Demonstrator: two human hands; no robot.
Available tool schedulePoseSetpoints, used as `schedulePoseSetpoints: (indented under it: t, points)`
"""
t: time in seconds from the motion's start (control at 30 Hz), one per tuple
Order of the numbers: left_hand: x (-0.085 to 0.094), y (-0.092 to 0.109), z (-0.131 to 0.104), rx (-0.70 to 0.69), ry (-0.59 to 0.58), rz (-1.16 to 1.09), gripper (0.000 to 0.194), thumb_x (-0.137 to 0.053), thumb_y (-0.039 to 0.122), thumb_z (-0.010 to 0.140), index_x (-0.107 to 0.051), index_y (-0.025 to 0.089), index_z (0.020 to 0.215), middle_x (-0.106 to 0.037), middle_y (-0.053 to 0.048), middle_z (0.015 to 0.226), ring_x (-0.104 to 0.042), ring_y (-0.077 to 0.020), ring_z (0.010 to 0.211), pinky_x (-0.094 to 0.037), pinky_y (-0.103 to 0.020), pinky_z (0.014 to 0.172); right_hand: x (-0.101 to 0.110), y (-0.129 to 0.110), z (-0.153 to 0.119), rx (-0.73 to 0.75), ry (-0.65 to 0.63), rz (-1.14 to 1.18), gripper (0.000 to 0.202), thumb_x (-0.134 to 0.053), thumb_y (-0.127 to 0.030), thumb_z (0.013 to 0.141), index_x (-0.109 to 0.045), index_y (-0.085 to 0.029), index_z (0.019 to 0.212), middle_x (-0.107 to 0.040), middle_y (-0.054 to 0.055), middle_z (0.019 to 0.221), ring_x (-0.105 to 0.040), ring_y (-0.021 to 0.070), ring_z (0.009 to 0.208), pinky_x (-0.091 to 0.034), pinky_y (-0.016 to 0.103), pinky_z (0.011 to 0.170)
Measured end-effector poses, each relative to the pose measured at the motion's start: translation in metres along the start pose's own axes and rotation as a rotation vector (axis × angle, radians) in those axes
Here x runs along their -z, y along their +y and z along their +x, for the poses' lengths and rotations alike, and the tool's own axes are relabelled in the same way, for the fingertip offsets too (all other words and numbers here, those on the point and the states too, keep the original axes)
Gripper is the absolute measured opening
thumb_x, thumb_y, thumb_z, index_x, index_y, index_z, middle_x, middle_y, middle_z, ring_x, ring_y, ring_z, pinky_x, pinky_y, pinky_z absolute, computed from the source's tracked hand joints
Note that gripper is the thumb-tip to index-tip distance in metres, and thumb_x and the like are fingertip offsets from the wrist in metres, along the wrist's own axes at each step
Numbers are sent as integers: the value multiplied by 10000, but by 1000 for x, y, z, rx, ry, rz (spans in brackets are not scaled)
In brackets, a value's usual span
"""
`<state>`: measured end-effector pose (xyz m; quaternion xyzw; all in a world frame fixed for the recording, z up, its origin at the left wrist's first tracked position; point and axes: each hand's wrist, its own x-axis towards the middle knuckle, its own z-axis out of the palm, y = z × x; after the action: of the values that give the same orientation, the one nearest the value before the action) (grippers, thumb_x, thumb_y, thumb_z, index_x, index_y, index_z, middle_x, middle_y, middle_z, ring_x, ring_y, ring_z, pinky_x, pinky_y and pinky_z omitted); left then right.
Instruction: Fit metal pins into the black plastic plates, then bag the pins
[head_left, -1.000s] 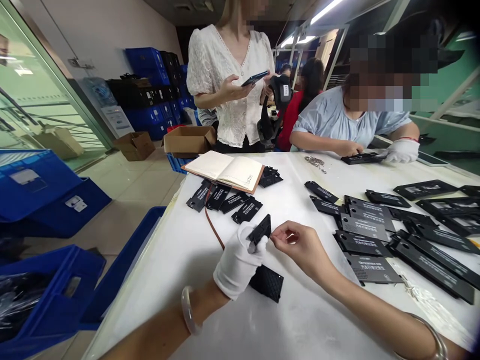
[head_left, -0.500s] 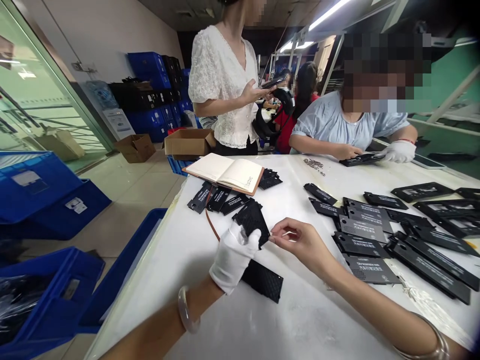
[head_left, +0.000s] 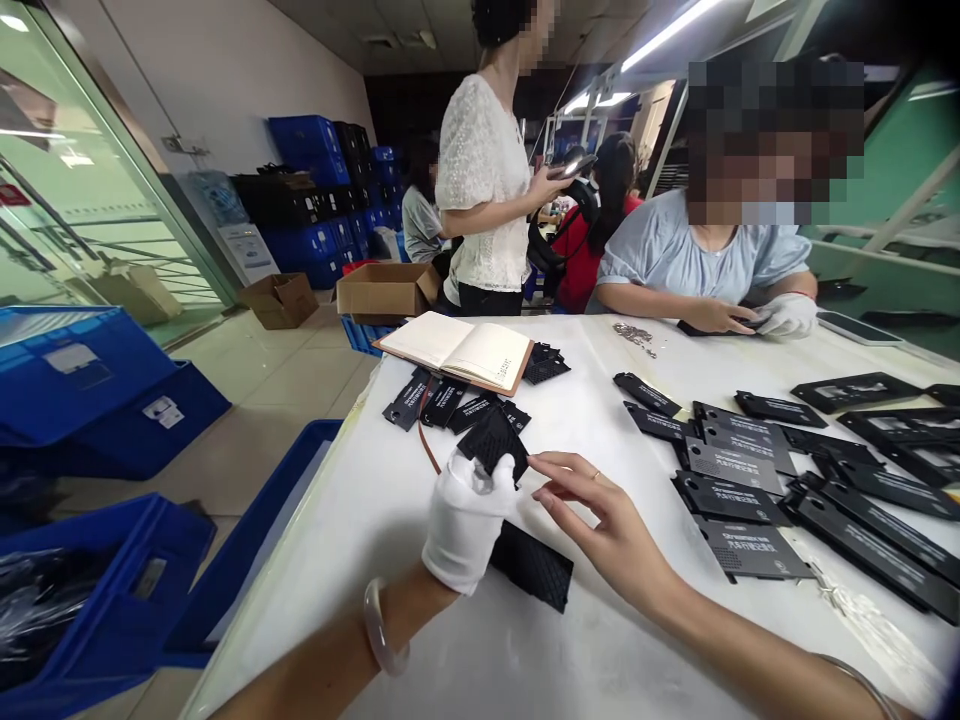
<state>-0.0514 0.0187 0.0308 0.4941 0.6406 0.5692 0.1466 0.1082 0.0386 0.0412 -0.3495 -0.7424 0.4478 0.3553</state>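
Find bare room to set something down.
White tabletop is bare nearer than the flat black textured piece, and between the right hand and the grey-and-black printed panels. Crowded: among those panels and beside the open tan-edged notebook.

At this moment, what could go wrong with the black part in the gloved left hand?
The black part might slip: only the left hand seems to grip it, while the right hand has thumb and fingers apart. The left hand could also nudge the black panel on the table, or the held part might knock the printed parts near the notebook.
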Motion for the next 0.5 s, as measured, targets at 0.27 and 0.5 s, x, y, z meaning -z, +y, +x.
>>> schedulePoseSetpoints:
  t: [0.27,0.5]
  points:
    - [6,-4,-2,-345,87,156,145,-586,223,791,-605,157,919,-678,-57,830,-653,-149,763,-545,-247,742,-3,-5,-3,-46,-87,58,386,-452,-393,937,-512,-325,1312,-405,51,1381,-582,177,974,-503,337,859]
    - [2,-3,6,-366,183,139,236,-585,202,797,-598,125,1019,-697,-61,868,-668,-133,742,-549,-197,694,-2,-6,-1,-55,-107,125,381,-469,-389,931,-529,-312,1299,-415,40,1382,-528,197,1093,-494,318,882]
